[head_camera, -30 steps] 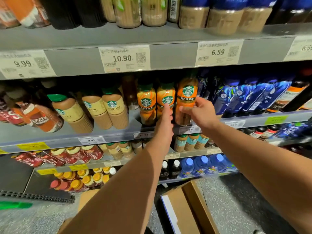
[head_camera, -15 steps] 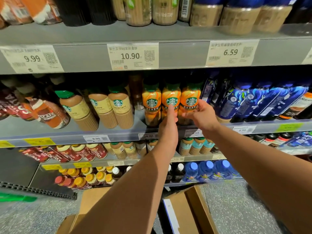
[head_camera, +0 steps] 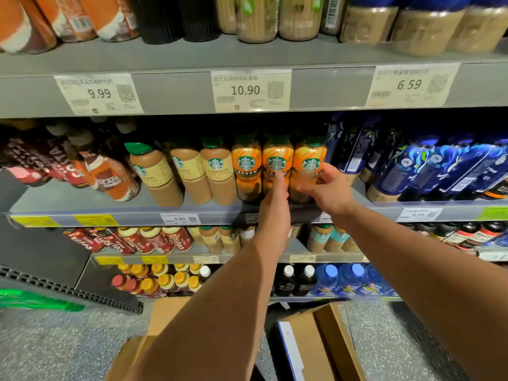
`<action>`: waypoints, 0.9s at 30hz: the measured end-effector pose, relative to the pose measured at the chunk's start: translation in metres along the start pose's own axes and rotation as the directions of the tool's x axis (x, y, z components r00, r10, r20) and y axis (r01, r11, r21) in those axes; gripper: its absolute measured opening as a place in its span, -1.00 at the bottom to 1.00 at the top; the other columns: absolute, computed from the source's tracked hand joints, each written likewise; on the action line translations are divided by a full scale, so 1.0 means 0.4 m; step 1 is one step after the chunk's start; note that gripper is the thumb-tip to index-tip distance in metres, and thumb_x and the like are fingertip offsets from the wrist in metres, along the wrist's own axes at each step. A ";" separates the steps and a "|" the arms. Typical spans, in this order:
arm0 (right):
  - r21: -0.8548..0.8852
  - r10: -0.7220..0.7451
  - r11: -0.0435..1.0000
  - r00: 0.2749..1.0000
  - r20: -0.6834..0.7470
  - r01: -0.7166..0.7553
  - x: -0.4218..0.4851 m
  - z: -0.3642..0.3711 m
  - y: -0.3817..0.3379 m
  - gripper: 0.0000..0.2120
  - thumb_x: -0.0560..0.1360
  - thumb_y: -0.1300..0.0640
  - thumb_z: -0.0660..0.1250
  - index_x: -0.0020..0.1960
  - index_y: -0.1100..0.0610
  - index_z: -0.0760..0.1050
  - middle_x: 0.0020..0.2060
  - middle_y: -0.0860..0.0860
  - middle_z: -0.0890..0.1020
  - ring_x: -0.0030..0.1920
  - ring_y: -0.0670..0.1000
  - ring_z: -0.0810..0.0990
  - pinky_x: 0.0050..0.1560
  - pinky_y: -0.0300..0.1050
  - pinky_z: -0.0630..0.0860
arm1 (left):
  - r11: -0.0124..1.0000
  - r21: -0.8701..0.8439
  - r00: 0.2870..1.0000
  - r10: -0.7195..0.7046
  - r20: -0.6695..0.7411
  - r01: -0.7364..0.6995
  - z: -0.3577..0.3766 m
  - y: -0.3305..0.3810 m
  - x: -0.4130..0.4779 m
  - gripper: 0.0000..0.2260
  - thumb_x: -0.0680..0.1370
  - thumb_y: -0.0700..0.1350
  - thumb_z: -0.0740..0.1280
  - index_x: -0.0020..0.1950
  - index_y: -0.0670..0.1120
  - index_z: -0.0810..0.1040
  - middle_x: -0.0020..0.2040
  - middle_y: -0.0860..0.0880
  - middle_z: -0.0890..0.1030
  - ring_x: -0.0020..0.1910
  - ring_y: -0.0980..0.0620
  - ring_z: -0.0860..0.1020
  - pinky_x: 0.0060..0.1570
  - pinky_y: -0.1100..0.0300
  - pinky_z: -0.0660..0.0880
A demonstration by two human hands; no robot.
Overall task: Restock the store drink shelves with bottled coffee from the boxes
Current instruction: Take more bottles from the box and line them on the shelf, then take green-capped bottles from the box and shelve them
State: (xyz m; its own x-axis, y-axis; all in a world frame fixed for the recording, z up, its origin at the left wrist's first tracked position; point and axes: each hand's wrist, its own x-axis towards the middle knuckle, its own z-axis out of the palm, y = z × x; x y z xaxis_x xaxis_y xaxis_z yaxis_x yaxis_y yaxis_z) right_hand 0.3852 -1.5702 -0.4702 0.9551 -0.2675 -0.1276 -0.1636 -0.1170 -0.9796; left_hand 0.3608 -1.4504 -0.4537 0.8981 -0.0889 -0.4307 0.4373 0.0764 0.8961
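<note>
Facing-up step: right hand (head_camera: 327,192) fingers grip the rightmost of 3 orange bottles (head_camera: 309,167), left hand (head_camera: 276,204) fingertip presses the middle bottle (head_camera: 277,163); next, likely let go and fetch more from the box (head_camera: 321,345)

Right hand (head_camera: 327,192) covers the rightmost orange bottle's (head_camera: 309,158) lower half.

Orange bottles (head_camera: 277,166) with green caps and white-and-green round logos sit at the grip. Left of it, tan ribbed bottles (head_camera: 217,174); right, dark blue patterned bottles (head_camera: 406,166). Grey shelf (head_camera: 82,207), yellow tags (head_camera: 96,220).
</note>
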 end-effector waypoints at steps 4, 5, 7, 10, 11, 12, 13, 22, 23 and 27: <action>-0.052 0.134 0.989 0.989 -0.059 -0.137 -0.022 0.022 -0.009 -0.47 0.21 0.28 0.52 0.16 0.19 0.50 -0.02 0.09 0.68 -0.03 0.07 0.66 0.06 0.02 0.60 | 1.000 0.022 1.000 -0.018 -0.005 0.018 -0.034 -0.011 -0.029 -0.46 0.59 0.26 0.06 0.42 -0.05 0.39 0.39 -0.07 0.42 0.34 -0.04 0.40 0.30 0.07 0.31; -0.079 0.161 0.982 0.981 -0.106 -0.169 -0.035 0.030 -0.013 -0.45 0.17 0.19 0.51 0.14 0.19 0.47 -0.03 0.09 0.67 -0.07 0.06 0.64 -0.03 -0.01 0.59 | 0.998 0.053 0.999 -0.026 -0.020 0.027 -0.043 -0.014 -0.041 -0.47 0.59 0.26 0.06 0.40 -0.05 0.41 0.33 -0.06 0.45 0.29 -0.04 0.43 0.29 0.05 0.33; -0.200 0.165 0.955 0.955 -0.247 -0.217 -0.072 0.043 -0.030 -0.53 0.28 0.11 0.46 0.12 0.16 0.39 -0.06 0.09 0.59 -0.12 0.08 0.54 -0.16 -0.07 0.46 | 0.979 0.202 0.999 -0.012 -0.046 0.021 -0.069 -0.014 -0.066 -0.51 0.60 0.23 0.08 0.34 -0.05 0.45 0.18 -0.04 0.49 0.13 -0.04 0.46 0.20 0.06 0.38; -0.503 0.074 0.840 0.962 -0.262 -0.202 -0.136 0.060 -0.052 -0.80 0.46 0.13 0.35 -0.01 0.16 0.36 -0.13 0.11 0.49 -0.13 0.11 0.46 -0.18 -0.08 0.37 | 0.838 0.542 0.997 0.075 0.002 -0.064 -0.122 -0.018 -0.102 -0.60 0.61 0.14 0.14 0.29 -0.08 0.46 0.20 -0.06 0.51 0.10 -0.06 0.47 0.00 0.14 0.36; -0.614 0.065 0.770 0.979 -0.193 -0.172 -0.165 0.072 -0.065 -0.83 0.48 0.12 0.32 -0.02 0.17 0.38 -0.13 0.13 0.49 -0.12 0.12 0.45 -0.17 -0.08 0.38 | 0.759 0.645 0.994 0.106 0.020 -0.094 -0.143 -0.019 -0.115 -0.63 0.61 0.12 0.15 0.27 -0.07 0.47 0.20 -0.06 0.52 0.10 -0.07 0.48 -0.05 0.15 0.36; -0.719 0.068 0.683 0.991 -0.116 -0.131 -0.189 0.088 -0.074 -0.82 0.50 0.09 0.31 0.00 0.19 0.41 -0.11 0.14 0.51 -0.11 0.14 0.46 -0.16 -0.08 0.39 | 0.671 0.732 0.990 0.133 0.035 -0.116 -0.165 -0.019 -0.128 -0.66 0.60 0.11 0.16 0.24 -0.06 0.49 0.19 -0.06 0.53 0.09 -0.08 0.50 -0.08 0.14 0.38; -0.812 0.076 0.578 0.996 -0.054 -0.088 -0.215 0.106 -0.087 -0.78 0.51 0.06 0.30 0.03 0.20 0.44 -0.07 0.15 0.54 -0.08 0.16 0.49 -0.15 -0.08 0.41 | 0.581 0.803 0.987 0.150 0.053 -0.131 -0.188 -0.017 -0.141 -0.68 0.59 0.11 0.18 0.22 -0.04 0.49 0.17 -0.06 0.54 0.08 -0.09 0.52 -0.08 0.12 0.43; -0.980 0.166 0.174 0.979 0.121 0.092 -0.502 0.328 -0.137 -0.77 0.47 0.16 0.23 0.11 0.17 0.47 0.10 0.14 0.57 0.09 0.15 0.56 -0.10 -0.11 0.42 | 0.047 0.980 0.965 0.189 0.184 -0.196 -0.473 -0.008 -0.345 -0.70 0.56 0.06 0.18 0.24 0.00 0.47 0.18 -0.07 0.50 0.18 -0.09 0.46 -0.03 0.14 0.39; -0.981 0.176 0.156 0.974 0.140 0.112 -0.535 0.359 -0.134 -0.77 0.47 0.16 0.23 0.11 0.17 0.47 0.10 0.14 0.57 0.09 0.15 0.56 -0.10 -0.10 0.42 | 0.027 0.978 0.963 0.182 0.197 -0.205 -0.512 -0.015 -0.376 -0.72 0.57 0.02 0.18 0.24 -0.01 0.47 0.18 -0.07 0.51 0.19 -0.09 0.47 -0.04 0.15 0.38; -0.973 0.198 0.161 0.961 0.194 0.163 -0.640 0.491 -0.100 -0.74 0.48 0.07 0.27 0.11 0.17 0.47 0.08 0.13 0.58 0.06 0.15 0.58 -0.13 -0.11 0.42 | -0.042 0.967 0.950 0.183 0.254 -0.250 -0.673 -0.083 -0.470 -0.73 0.56 -0.03 0.21 0.20 -0.08 0.51 -0.03 -0.07 0.53 0.13 -0.11 0.51 -0.11 0.18 0.30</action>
State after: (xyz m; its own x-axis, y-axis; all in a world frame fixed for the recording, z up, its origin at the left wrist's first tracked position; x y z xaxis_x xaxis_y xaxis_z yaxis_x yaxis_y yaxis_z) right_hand 0.1959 -1.3094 -0.4290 0.9332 -0.0950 -0.3467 -0.1110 -0.9935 -0.0267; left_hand 0.1900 -1.1690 -0.4314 0.9212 -0.3224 -0.2177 -0.2883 -0.9415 0.1743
